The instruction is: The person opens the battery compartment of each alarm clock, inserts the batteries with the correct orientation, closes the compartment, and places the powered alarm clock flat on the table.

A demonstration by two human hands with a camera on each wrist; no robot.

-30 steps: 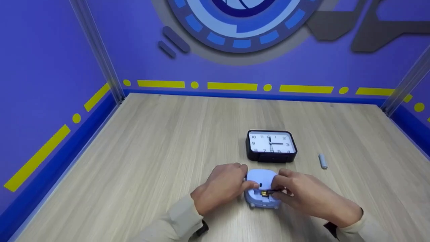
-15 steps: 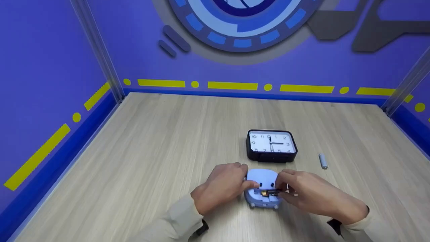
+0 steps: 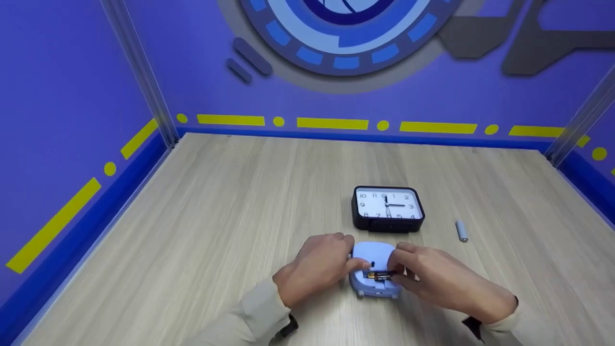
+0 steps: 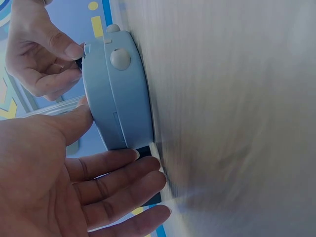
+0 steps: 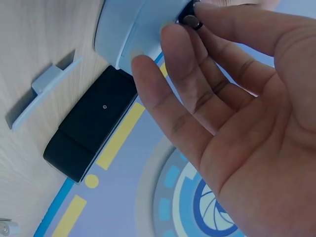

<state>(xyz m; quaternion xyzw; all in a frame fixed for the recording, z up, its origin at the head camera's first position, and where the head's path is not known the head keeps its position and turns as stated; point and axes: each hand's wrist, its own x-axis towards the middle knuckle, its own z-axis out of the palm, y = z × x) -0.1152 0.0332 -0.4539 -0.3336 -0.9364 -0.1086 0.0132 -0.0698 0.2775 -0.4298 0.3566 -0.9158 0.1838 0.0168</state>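
A light-blue rounded case lies on the table with its battery compartment upward; its underside is hidden. My left hand holds it from the left, thumb on the top surface and fingers along the side in the left wrist view. My right hand pinches a black-and-gold battery between thumb and fingertips at the compartment. In the right wrist view the silvery end of this battery shows between the fingertips. Small rounded feet stick out of the case's near side.
A black rectangular alarm clock lies face up just behind the case. To its right lies a grey battery. The right wrist view shows a light-blue battery cover on the table. Purple-blue panels wall in the table.
The right hand draws the battery slightly right and back, then moves left again, so the battery now sits further left in the compartment. The left hand stays put.
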